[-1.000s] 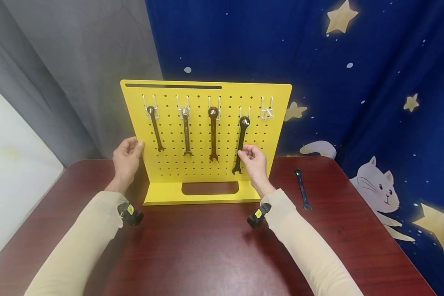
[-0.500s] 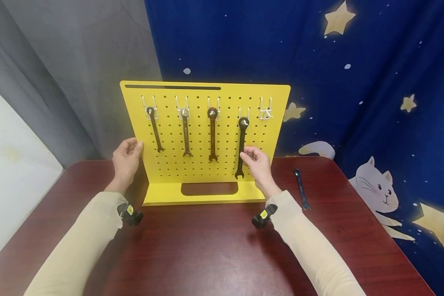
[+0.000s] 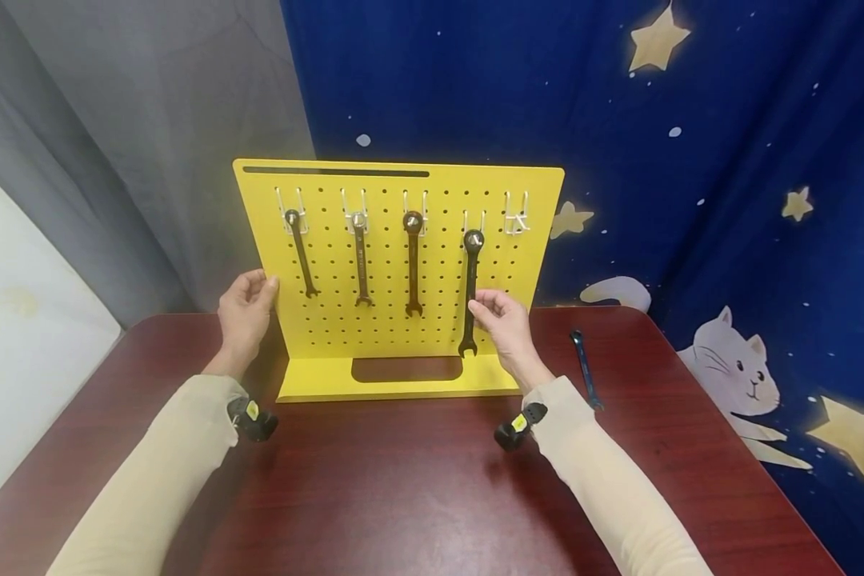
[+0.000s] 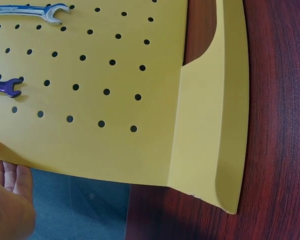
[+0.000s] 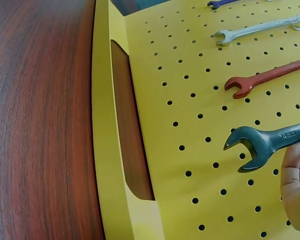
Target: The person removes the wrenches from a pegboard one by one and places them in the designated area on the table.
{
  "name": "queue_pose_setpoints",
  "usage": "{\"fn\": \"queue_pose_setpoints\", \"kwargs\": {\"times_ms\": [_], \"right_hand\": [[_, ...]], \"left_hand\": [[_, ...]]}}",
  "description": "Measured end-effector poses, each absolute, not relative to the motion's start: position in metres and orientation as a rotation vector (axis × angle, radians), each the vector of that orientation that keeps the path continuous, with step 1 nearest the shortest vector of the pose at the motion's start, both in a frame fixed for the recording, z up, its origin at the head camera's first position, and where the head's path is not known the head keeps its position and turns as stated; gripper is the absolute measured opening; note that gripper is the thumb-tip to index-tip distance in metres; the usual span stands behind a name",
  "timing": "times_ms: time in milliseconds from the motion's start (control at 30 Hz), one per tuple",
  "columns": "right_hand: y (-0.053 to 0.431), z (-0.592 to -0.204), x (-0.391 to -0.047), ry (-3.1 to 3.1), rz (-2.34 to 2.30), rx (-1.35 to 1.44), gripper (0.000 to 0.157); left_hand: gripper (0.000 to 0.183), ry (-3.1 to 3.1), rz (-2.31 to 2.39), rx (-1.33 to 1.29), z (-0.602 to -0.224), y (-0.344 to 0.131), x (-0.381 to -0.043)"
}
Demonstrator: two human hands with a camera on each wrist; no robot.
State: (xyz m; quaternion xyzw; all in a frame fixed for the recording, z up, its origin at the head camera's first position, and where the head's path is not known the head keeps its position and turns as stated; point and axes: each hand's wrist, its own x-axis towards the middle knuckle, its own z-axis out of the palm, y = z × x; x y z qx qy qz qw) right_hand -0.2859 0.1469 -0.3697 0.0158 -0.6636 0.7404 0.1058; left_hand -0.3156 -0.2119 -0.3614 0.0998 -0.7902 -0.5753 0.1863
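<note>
With the thumb and fingers of your right hand (image 3: 504, 324) you pinched the dark green wrench (image 3: 471, 288) by its shaft, and it was almost upright, ring end at the fourth hook from the left, near the right edge of the yellow pegboard (image 3: 475, 180). Your left hand (image 3: 245, 312) gripped this board's left edge, below the middle. The purple wrench (image 3: 300, 256), the silver wrench (image 3: 361, 260) and the red wrench (image 3: 414, 272) hung nearer the left edge, while the blue wrench (image 3: 585, 364) lay towards the far right corner of the tabletop (image 3: 403, 480).
</note>
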Motion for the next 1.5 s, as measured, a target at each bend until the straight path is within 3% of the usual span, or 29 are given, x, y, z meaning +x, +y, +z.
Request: {"fn": "queue_pose_setpoints", "kwargs": {"times_ms": [233,467,1500], "right_hand": [[0.149,-0.368,-0.281,-1.905,2.235,0.045,0.008],[0.151,-0.368,-0.278,-1.888,2.250,0.072,0.016],[0.161,-0.356,-0.249,-1.883,2.352,0.219,0.024]], "left_hand": [[0.046,-2.238,-1.599,0.268,-0.363,-0.212,-0.316],[0.044,-2.216,-1.623,0.272,-0.362,-0.210,-0.315],[0.044,-2.210,-1.643,0.283,-0.359,-0.210,-0.314]]}}
